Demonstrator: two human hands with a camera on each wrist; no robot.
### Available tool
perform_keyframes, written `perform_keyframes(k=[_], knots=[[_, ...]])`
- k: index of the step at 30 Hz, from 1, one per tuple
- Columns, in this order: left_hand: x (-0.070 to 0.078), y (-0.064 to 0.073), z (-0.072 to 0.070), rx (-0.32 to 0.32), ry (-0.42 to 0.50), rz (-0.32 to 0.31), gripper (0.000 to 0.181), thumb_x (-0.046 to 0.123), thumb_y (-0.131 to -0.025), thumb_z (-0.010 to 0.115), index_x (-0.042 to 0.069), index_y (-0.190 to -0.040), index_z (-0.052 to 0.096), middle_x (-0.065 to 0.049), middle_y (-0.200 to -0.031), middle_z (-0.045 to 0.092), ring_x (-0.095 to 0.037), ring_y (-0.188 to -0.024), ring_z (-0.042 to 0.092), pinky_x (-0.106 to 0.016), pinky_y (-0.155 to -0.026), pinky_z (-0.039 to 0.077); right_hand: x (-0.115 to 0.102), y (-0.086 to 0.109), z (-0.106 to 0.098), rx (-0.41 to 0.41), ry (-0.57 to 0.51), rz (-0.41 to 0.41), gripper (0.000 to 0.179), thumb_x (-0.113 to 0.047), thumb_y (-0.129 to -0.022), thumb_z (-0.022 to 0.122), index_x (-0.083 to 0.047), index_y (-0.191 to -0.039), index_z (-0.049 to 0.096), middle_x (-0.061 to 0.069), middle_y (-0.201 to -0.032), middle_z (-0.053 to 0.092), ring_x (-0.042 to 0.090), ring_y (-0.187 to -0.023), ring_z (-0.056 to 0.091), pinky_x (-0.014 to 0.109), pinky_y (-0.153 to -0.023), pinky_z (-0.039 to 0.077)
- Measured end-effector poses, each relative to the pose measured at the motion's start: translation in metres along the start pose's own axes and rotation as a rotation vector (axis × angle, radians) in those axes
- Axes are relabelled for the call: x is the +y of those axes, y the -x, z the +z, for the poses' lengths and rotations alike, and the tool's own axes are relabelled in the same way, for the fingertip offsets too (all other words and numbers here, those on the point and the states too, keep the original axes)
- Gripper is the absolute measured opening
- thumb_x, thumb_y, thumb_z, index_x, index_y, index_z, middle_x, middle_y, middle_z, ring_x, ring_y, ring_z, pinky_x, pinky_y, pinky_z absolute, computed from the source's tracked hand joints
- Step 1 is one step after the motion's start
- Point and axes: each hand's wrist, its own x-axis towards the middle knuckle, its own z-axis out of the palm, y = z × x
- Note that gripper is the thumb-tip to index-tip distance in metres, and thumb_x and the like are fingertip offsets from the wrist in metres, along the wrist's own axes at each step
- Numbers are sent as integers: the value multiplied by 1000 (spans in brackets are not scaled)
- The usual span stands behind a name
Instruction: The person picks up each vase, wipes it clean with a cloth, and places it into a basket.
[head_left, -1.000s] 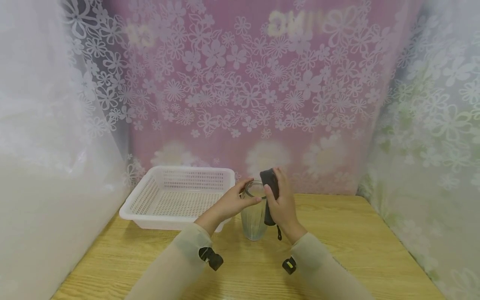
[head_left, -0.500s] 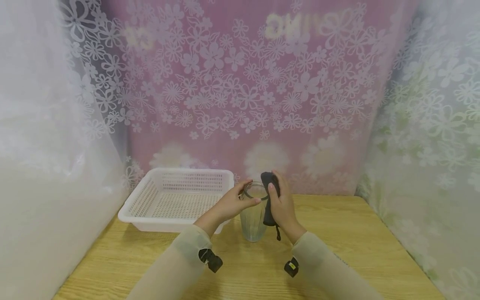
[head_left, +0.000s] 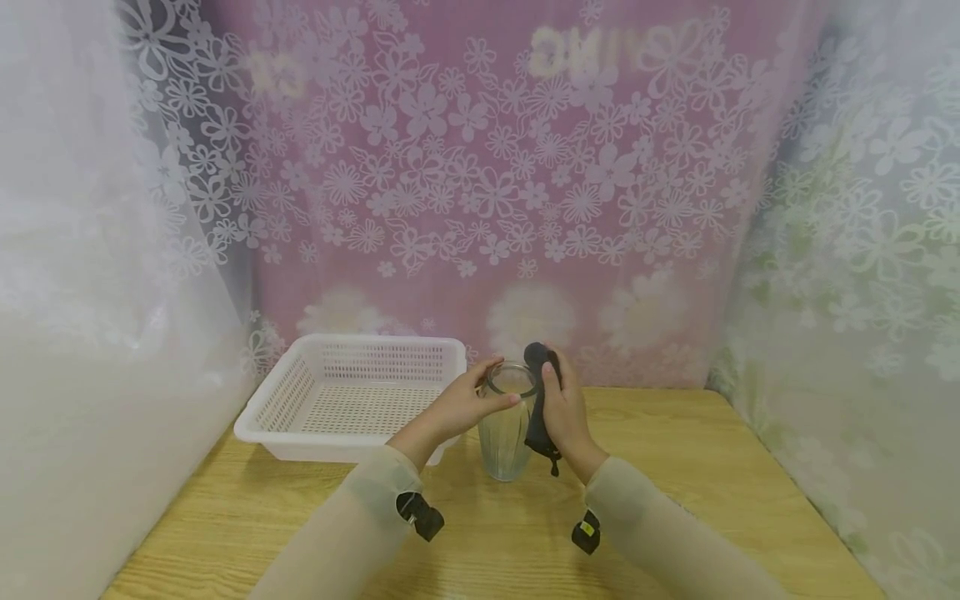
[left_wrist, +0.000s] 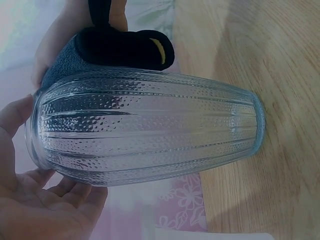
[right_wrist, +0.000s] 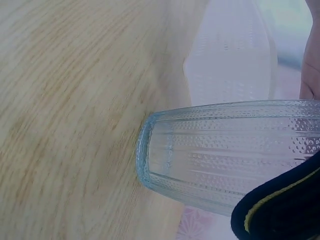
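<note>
A clear ribbed glass vase (head_left: 504, 446) stands upright on the wooden table; dimpled bands show on its wall in the left wrist view. My left hand (head_left: 467, 406) grips it just below the rim, thumb on the near side and fingers round the left. Against the vase's right side my right hand (head_left: 567, 408) holds a black cleaning pad (head_left: 537, 421) with a small loop hanging at its lower end. Seen from the left wrist, the pad has a fuzzy blue-grey face (left_wrist: 70, 60) lying along the glass near the rim, and a yellow strip at its end.
A white plastic basket (head_left: 330, 447) with slotted walls sits left of the vase, partly behind my left forearm. The wooden table (head_left: 675, 467) runs back to a pink flowered curtain (head_left: 480, 208), with pale sheets at both sides.
My right hand has turned the black pad, so its rounded top end shows more and sits slightly further right. The left hand keeps its grip, and the vase has barely shifted.
</note>
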Motion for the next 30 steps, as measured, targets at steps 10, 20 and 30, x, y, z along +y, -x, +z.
perform_keyframes(k=[10, 20, 30], knots=[[2, 0, -1, 3, 6, 3, 82, 56, -89, 70, 35, -157, 30, -1, -163, 28, -32, -149, 25, -58, -114, 30, 5, -4, -1, -6, -107, 105, 48, -39, -110, 34, -17, -152, 39, 13, -150, 43, 34, -134, 45, 56, -110, 35], [-2, 0, 1, 10, 25, 7, 82, 56, -88, 72, 33, -157, 32, -2, -162, 31, -33, -148, 27, -57, -113, 32, 15, -1, 0, -11, -207, 222, 47, -35, -110, 34, -10, -149, 42, 16, -141, 49, 31, -122, 51, 47, -104, 41], [-1, -1, 2, 27, 60, 10, 81, 50, -88, 75, 30, -155, 36, -4, -160, 33, -33, -147, 30, -57, -112, 34, 12, 5, -1, -53, -272, 363, 50, -29, -111, 32, -4, -154, 35, 20, -152, 40, 36, -135, 41, 52, -114, 31]])
